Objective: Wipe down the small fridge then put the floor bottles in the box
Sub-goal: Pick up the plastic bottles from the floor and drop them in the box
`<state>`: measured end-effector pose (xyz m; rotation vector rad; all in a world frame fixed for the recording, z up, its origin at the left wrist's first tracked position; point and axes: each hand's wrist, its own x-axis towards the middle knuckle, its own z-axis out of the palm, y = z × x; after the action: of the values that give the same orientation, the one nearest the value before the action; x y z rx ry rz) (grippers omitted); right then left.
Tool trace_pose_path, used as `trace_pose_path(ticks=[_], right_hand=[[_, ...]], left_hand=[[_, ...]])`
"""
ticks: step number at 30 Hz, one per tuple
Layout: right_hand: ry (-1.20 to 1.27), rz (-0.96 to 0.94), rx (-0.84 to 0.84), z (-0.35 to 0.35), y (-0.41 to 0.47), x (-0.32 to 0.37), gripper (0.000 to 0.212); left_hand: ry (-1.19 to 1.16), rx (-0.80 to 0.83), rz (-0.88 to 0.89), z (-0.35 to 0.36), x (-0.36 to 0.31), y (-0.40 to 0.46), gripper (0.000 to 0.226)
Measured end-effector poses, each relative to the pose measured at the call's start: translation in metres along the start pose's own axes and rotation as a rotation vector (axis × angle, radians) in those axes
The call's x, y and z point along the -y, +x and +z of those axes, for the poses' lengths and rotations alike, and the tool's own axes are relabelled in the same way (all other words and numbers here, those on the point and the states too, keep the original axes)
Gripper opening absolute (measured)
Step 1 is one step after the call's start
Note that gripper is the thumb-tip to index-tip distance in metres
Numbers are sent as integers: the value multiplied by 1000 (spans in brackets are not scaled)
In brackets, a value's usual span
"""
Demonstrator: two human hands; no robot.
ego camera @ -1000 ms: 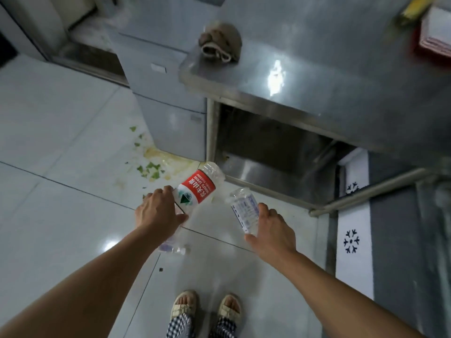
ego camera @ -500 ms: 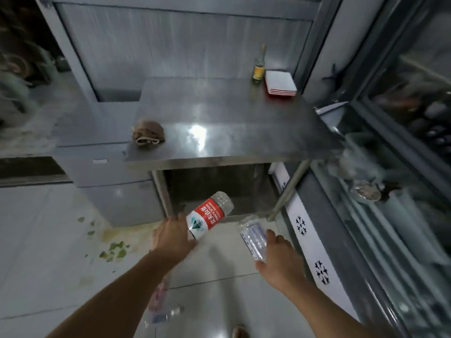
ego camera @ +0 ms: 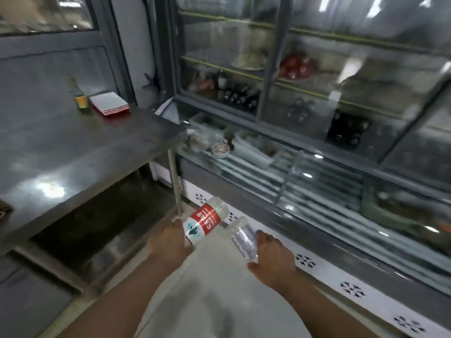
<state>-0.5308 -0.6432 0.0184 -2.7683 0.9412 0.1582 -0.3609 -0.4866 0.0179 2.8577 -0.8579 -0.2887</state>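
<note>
The red-label bottle (ego camera: 206, 222) is off the floor, tilted with its base pointing up and away, and the left hand (ego camera: 168, 242) grasps it around its lower part with the fingers curled about it. Just to its right, the clear bottle (ego camera: 245, 239) is also held up and tilted, and the right hand (ego camera: 274, 257) wraps around its near end. The two bottles sit close together in front of the body, near each other but apart, above a pale floor (ego camera: 219, 301).

By the look of it, the bottle step is in hand: both are picked up and being carried. The box is nowhere in view, so I cannot tell how far there is to go. The next move calls for finding the box, bringing both bottles over its opening and letting go one hand at a time, so that neither bounces out.

To the left stands a steel table (ego camera: 73, 152) with a dark shelf below it; its leg (ego camera: 174, 181) comes down just behind the red-label bottle. On the far end of the tabletop are a stack of red-and-white plates (ego camera: 109, 103) and a small yellow bottle (ego camera: 79, 100). To the right runs a glass display case (ego camera: 317, 118) with food and dark bottles inside, blurred.
</note>
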Motion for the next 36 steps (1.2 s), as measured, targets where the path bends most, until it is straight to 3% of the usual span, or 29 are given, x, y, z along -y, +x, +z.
trace_pose_path(ticks=[11,27,36], right_hand=[[60,397,-87,-12,-171,-162,69],[68,909,-139,-5,-549,-405,66],[78,1203,-179,-4,-686,-517,63]], left_hand=[[73,35,425,30,-185,-92,54],[157,152,958,135,-473,-397,59],[185,225,1258,186,-636,-511,57]])
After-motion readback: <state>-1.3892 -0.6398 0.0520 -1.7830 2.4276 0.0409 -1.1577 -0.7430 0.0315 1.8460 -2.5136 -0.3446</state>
